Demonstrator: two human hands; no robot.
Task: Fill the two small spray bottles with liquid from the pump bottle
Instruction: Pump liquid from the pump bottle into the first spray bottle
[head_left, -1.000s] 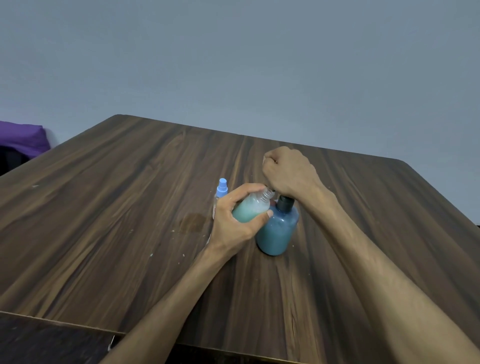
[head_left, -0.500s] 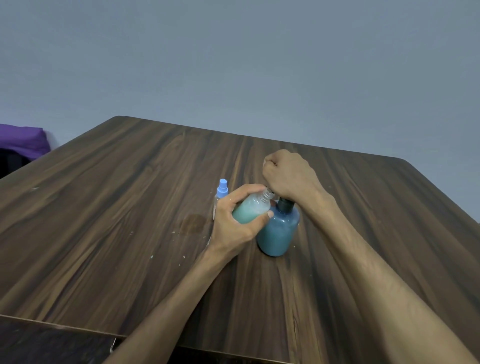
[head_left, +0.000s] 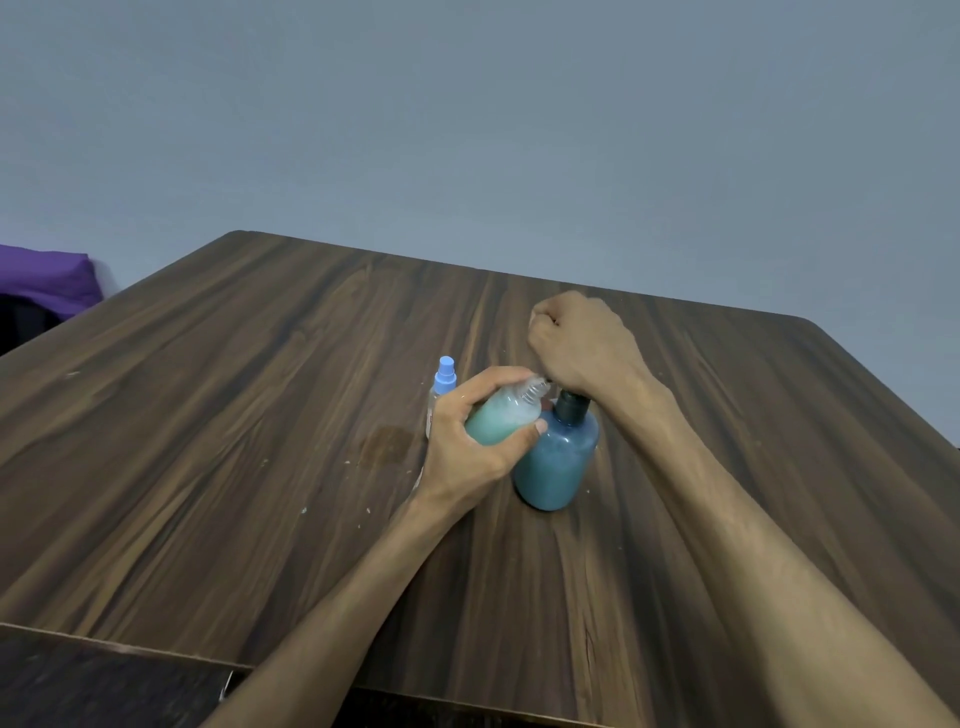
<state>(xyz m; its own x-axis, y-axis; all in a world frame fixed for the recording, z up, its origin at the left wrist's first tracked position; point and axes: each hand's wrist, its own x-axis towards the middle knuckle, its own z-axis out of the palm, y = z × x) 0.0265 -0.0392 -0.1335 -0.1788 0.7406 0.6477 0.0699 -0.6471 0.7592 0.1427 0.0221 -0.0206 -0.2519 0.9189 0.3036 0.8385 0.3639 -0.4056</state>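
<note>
A blue pump bottle (head_left: 558, 462) with a dark collar stands near the middle of the wooden table (head_left: 208, 415). My right hand (head_left: 582, 348) is closed in a fist over its pump head, which is hidden under the hand. My left hand (head_left: 467, 447) grips a small clear bottle (head_left: 506, 418) partly full of teal liquid, tilted with its open threaded neck up against the pump under my right hand. A second small spray bottle (head_left: 444, 387) with a light blue spray cap stands upright just behind my left hand.
A damp stain (head_left: 387, 446) and a few small white specks lie on the table left of the bottles. A purple cloth (head_left: 47, 278) sits beyond the table's left edge. A grey wall rises behind the table.
Both hands and the bottles stay almost still; the right fist has shifted only slightly on the pump head.
</note>
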